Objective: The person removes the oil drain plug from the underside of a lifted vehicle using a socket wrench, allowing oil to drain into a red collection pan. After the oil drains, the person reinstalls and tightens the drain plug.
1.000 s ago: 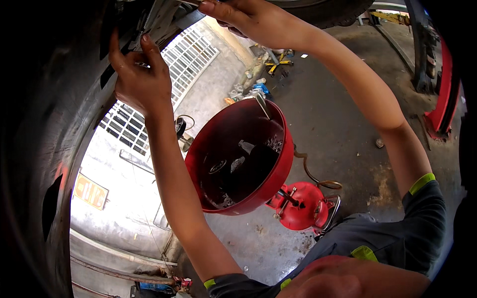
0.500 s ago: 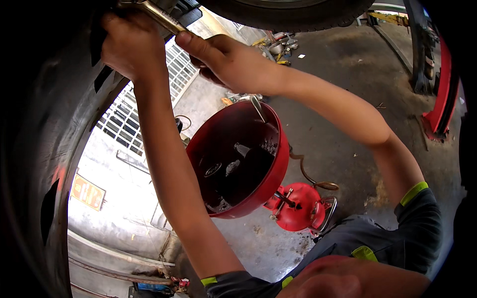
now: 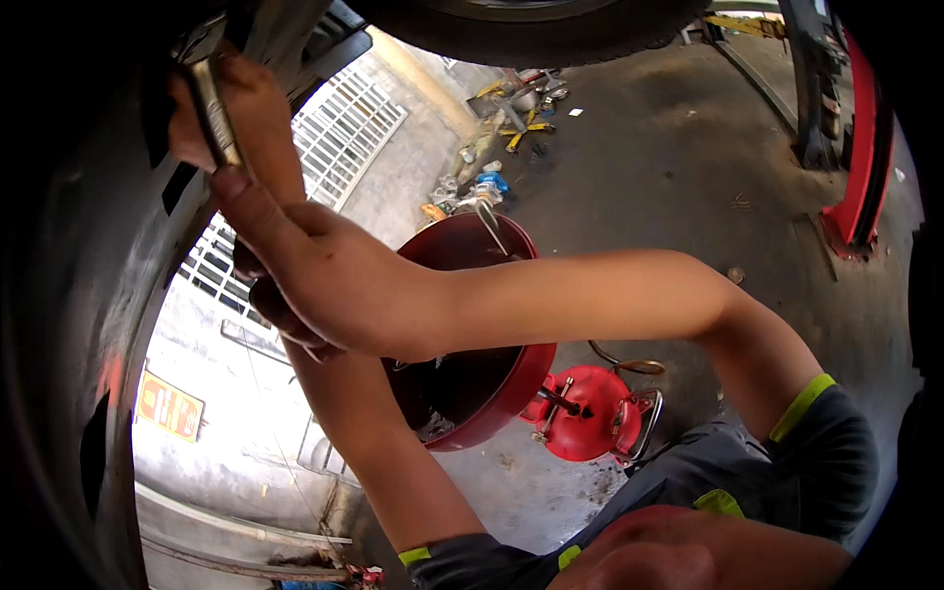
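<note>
Overhead at the upper left, a metal wrench (image 3: 216,118) runs up to the dark underside of a raised vehicle (image 3: 59,256). My right hand (image 3: 339,270) is closed on its lower end, thumb along the handle. Behind the wrench, my left hand (image 3: 261,128) is closed near its upper end; most of its fingers are hidden. My right forearm crosses in front of the left one. Below both arms stands a red oil drain pan (image 3: 511,393) with dark liquid inside. A metal handle or clip (image 3: 491,226) hangs on its rim.
The pan's red tank (image 3: 590,413) stands on the floor with a hose (image 3: 629,367) beside it. A tyre (image 3: 551,39) hangs above. A red lift post (image 3: 860,187) rises at the right. Scattered parts and bags (image 3: 482,187) lie along the wall (image 3: 374,177).
My right hand has swung down and left with the wrench handle, bringing its forearm across the pan. The wrench now points more steeply downward. My left hand has shifted slightly left.
</note>
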A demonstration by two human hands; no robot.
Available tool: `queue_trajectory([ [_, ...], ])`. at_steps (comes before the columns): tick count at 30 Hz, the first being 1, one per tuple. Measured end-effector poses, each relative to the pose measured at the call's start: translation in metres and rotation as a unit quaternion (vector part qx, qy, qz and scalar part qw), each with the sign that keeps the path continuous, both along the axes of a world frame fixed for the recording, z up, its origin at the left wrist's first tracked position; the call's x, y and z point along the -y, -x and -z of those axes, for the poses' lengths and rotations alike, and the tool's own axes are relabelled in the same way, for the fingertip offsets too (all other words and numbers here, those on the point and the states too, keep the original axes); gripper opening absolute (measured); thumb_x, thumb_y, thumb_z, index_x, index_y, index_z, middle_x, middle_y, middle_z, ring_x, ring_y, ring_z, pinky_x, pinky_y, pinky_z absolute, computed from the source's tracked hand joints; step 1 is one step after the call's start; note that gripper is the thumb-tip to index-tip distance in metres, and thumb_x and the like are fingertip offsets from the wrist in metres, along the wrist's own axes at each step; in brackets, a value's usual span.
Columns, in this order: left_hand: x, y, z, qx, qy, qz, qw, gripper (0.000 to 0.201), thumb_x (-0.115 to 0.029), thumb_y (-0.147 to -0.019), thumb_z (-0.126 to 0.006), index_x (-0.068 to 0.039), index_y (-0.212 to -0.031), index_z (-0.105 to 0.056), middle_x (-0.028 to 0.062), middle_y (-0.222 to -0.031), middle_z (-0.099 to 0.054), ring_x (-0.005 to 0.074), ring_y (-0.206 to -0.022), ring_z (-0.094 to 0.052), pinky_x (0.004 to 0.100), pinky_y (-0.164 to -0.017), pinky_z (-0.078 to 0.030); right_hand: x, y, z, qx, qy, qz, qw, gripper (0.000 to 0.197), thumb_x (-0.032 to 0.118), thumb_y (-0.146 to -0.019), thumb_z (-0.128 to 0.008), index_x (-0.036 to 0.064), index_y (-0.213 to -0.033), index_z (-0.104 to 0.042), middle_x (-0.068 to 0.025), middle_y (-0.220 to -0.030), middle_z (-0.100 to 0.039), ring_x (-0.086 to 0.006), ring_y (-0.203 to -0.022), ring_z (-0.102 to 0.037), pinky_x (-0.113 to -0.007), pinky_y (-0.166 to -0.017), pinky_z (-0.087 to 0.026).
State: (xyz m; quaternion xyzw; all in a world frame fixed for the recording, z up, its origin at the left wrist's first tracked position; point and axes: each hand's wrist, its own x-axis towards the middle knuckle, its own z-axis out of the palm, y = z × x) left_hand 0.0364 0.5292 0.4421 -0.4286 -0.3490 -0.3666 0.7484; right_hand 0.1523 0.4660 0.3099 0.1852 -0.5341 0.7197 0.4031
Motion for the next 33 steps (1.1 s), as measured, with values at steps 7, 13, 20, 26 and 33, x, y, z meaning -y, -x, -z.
queue_trajectory([
  [7, -0.003, 0.021, -0.005, -0.030, 0.029, -0.038, 0.998, 0.030, -0.033, -0.094, -0.064, -0.003, -0.099, -0.065, 0.0175, -0.068, -0.070, 0.0337, -0.056, -0.071, 0.0394, -0.048, -0.055, -0.071, -0.044, 0.015, 0.091, -0.262, 0.264, 0.924, 0.046, 0.030, -0.110, -0.036, 0.0209, -0.155, -0.034, -0.0077, -0.087, -0.056, -0.0151, -0.065, -0.061, -0.030, -0.056, -0.056],
  [13, -0.009, 0.005, -0.015, -0.044, -0.012, -0.022, 0.999, 0.037, -0.033, -0.095, -0.059, -0.001, -0.079, -0.066, 0.0172, -0.065, -0.069, 0.0306, -0.056, -0.070, 0.0356, -0.049, -0.053, -0.150, -0.065, -0.013, -0.036, -0.296, 0.567, 0.768, 0.053, 0.052, -0.104, -0.046, 0.0048, -0.108, -0.070, -0.0148, -0.075, -0.063, -0.0232, -0.068, -0.059, -0.038, -0.069, -0.050],
  [20, -0.007, 0.006, -0.002, -0.014, 0.000, -0.009, 1.000, 0.034, -0.035, -0.096, -0.058, -0.003, -0.089, -0.066, 0.0175, -0.072, -0.071, 0.0304, -0.059, -0.072, 0.0371, -0.049, -0.054, -0.105, -0.025, 0.011, 0.034, -0.157, 0.386, 0.908, 0.056, 0.055, -0.104, -0.047, 0.0023, -0.092, -0.061, 0.0004, -0.066, -0.050, -0.0084, -0.053, -0.044, -0.026, -0.048, -0.037],
  [26, 0.009, 0.004, 0.006, 0.062, 0.032, -0.052, 0.996, 0.032, -0.035, -0.098, -0.057, -0.004, -0.100, -0.067, 0.0177, -0.081, -0.073, 0.0284, -0.067, -0.073, 0.0363, -0.054, -0.056, -0.024, -0.017, 0.003, 0.037, -0.009, 0.062, 0.997, 0.062, 0.064, -0.100, -0.044, 0.0044, -0.096, -0.056, -0.0008, -0.064, -0.049, -0.0095, -0.051, -0.045, -0.028, -0.044, -0.037],
  [33, -0.005, -0.019, 0.009, 0.111, 0.049, -0.062, 0.991, 0.033, -0.037, -0.096, -0.061, -0.004, -0.095, -0.067, 0.0158, -0.086, -0.073, 0.0241, -0.074, -0.074, 0.0304, -0.061, -0.057, -0.014, -0.018, -0.011, 0.008, -0.030, 0.025, 0.999, 0.062, 0.060, -0.104, -0.037, 0.0024, -0.110, -0.060, -0.0065, -0.066, -0.057, -0.0159, -0.053, -0.056, -0.035, -0.045, -0.047],
])
